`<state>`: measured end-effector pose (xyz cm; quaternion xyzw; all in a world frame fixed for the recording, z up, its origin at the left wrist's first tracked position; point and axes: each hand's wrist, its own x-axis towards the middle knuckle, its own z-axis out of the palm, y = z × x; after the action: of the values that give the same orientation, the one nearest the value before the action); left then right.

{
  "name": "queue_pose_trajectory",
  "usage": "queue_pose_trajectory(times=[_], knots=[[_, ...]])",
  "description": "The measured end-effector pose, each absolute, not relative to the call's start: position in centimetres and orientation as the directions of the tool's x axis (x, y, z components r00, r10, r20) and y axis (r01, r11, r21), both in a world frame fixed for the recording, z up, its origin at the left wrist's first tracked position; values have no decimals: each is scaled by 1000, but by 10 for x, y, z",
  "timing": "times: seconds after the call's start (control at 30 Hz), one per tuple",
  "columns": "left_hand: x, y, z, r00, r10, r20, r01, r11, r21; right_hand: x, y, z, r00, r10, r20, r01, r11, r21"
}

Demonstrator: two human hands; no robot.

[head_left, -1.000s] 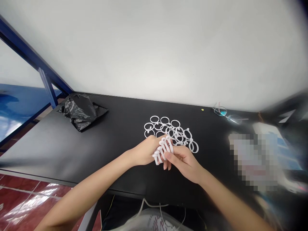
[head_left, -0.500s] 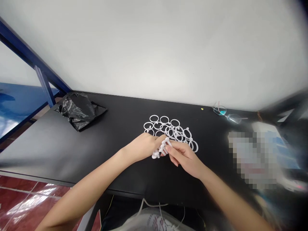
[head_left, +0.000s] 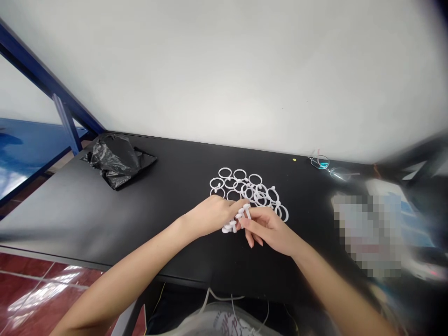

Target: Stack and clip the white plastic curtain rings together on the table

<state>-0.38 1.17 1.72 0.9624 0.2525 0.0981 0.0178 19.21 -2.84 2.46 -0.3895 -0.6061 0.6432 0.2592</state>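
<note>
My left hand (head_left: 215, 214) is closed around a small bunch of white plastic rings (head_left: 233, 227). The rings are seen edge-on, with their round knobs toward me, and my fingers hide part of them. From the other side, my right hand (head_left: 269, 229) pinches at the same bunch with thumb and forefinger. Its other fingers hang loosely below. Just beyond both hands, several more white rings with small knobs (head_left: 240, 175) lie flat and overlapping on the black table (head_left: 182, 172).
A crumpled black plastic bag (head_left: 117, 161) lies at the far left. Eyeglasses (head_left: 320, 162) and a tiny yellow bit (head_left: 294, 159) are near the wall. A blurred, pixelated package (head_left: 367, 233) is on the right. A blue metal frame (head_left: 66, 121) rises at the left edge.
My right fingers have shifted slightly on the bunch, with the lower fingers more extended. The held rings have fanned and tilted a little. The rings on the table have stayed put.
</note>
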Motion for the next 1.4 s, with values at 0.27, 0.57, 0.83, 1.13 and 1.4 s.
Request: queue_pose_trajectory(times=[0.27,0.57,0.83,1.13,1.4], knots=[[-5,13,16,847,509,155,496,-861,112,189,-32,33,-507,848,-156,214,-51,-975],[-8,9,20,832,532,159,442,-808,389,179,-47,32,-468,868,169,123,253,-960],[-6,7,19,775,602,194,357,-669,652,178,-58,27,-441,878,185,24,217,-976],[-13,15,36,694,718,57,309,-368,877,183,-33,18,-118,993,26,-286,-8,-958],[-28,21,58,952,67,-300,301,-10,954,140,40,29,-346,933,97,330,218,-918]])
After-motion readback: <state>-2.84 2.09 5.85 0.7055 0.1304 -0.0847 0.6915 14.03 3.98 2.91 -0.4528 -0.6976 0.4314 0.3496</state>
